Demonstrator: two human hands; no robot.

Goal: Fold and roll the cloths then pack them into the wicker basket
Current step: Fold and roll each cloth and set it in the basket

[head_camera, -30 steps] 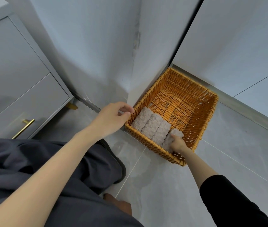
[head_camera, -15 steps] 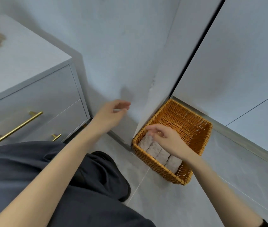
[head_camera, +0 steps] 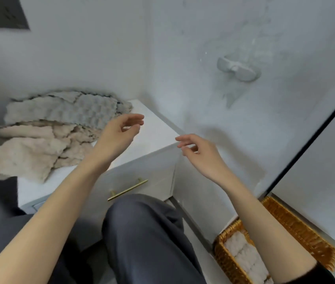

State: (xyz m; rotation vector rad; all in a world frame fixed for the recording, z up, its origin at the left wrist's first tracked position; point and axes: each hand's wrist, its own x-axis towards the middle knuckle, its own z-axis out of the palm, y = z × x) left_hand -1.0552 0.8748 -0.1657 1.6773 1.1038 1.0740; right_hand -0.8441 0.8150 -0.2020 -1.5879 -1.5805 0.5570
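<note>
L hand (head_camera: pixel 121 130), R hand (head_camera: pixel 199 152): fingers loosely apart, empty. Cloths (head_camera: pixel 45 136) piled at worktop (head_camera: pixel 154 136) left edge; wicker basket (head_camera: pixel 306 232) on floor (head_camera: pixel 197 244), part-filled. Risk: pulling one cloth drags overhanging pile off the edge.

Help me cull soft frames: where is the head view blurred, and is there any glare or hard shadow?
Head view: motion blur smears the cloth pile on the cabinet top and the wall hook; the left hand and right hand are softer at their edges; lighting is flat and diffuse, no glare, only a faint shadow on the wall behind the right hand.
</note>
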